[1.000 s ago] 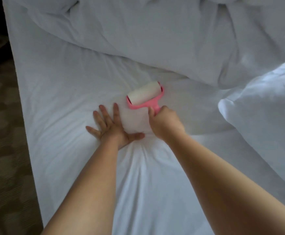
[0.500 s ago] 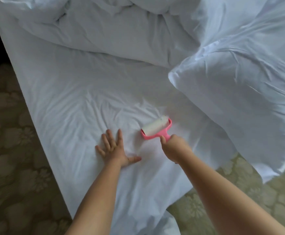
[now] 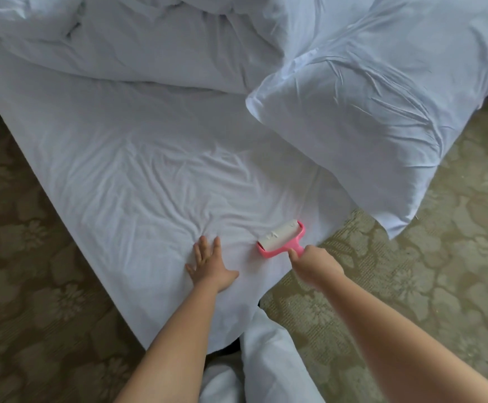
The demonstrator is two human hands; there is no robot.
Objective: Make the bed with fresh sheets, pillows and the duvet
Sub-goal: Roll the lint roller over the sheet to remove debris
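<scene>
While the left hand (image 3: 209, 270) lies spread flat on the wrinkled white fitted sheet (image 3: 138, 175), the right hand (image 3: 314, 261) grips the pink-framed lint roller (image 3: 280, 238) just to its right (near the bed's corner). The drum's long axis runs across the handle, so its rolling path probably leads away toward the creased white pillow (image 3: 382, 120).

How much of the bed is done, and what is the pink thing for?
Done: the white sheet covers the mattress, though it is wrinkled. In hand: the right hand holds a pink lint roller on the sheet near the corner, while the left hand presses the sheet flat. Left: the pillow hangs over the edge, and the duvet lies bunched up.
</scene>
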